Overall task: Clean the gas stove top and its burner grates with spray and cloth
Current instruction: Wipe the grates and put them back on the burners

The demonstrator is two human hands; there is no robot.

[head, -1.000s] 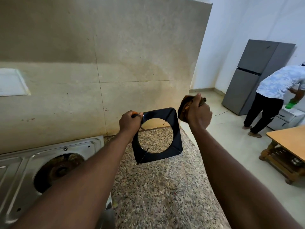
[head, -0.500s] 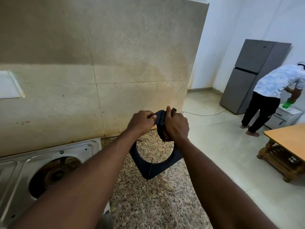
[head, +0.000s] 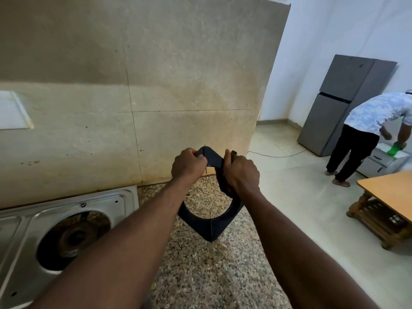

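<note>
A black square burner grate (head: 210, 227) with a round opening hangs tilted above the speckled granite counter (head: 214, 275). My left hand (head: 188, 163) grips its top corner. My right hand (head: 242, 175) holds a dark brown cloth (head: 224, 186) wrapped over the grate's right edge, just beside the left hand. The steel gas stove top (head: 24, 221) lies at the lower left, with a bare burner (head: 74, 238) in its round well and no grate over it. No spray bottle is in view.
A beige tiled wall (head: 133, 85) rises right behind the counter. To the right lie open floor, a grey fridge (head: 343, 103), a wooden table (head: 392, 192), and a person in a white shirt (head: 374, 112) bending over a white box.
My right hand brought the cloth from beside the grate onto its right edge. The grate turned from facing me to corner-up, and both hands drew close together.
</note>
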